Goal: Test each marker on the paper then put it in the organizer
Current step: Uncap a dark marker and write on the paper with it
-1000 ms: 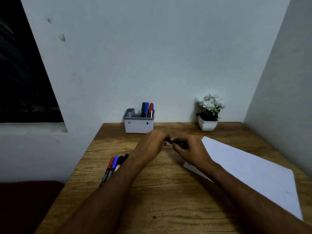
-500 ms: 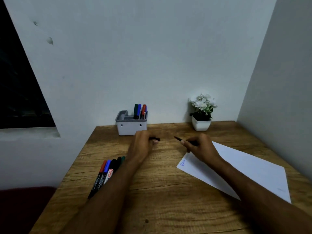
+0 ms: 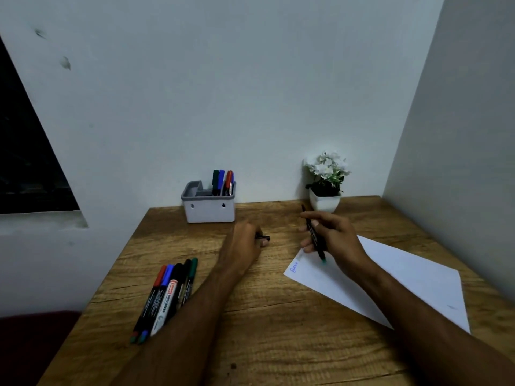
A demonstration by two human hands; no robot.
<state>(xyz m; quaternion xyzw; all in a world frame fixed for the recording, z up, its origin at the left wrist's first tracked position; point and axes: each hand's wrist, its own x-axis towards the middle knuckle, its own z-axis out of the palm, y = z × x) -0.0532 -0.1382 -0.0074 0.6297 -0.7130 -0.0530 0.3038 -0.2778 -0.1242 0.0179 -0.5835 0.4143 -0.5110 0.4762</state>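
Observation:
My right hand (image 3: 334,240) grips an uncapped dark marker (image 3: 316,239), its greenish tip touching the near left corner of the white paper (image 3: 404,282), beside a small blue scribble (image 3: 294,267). My left hand (image 3: 245,243) rests on the table and pinches the marker's dark cap (image 3: 264,238). A white and grey organizer (image 3: 209,204) stands at the back against the wall with several markers (image 3: 223,182) upright in its right compartment. Several loose markers (image 3: 167,293) lie in a row at the left, partly hidden under my left forearm.
A white pot with white flowers (image 3: 326,185) stands at the back right near the corner. Walls close the wooden table (image 3: 264,330) at the back and right. A dark window lies off to the left.
My hands pulled apart, the cap going off with the left hand. My right hand turned the marker tip down and brought it onto the paper's corner.

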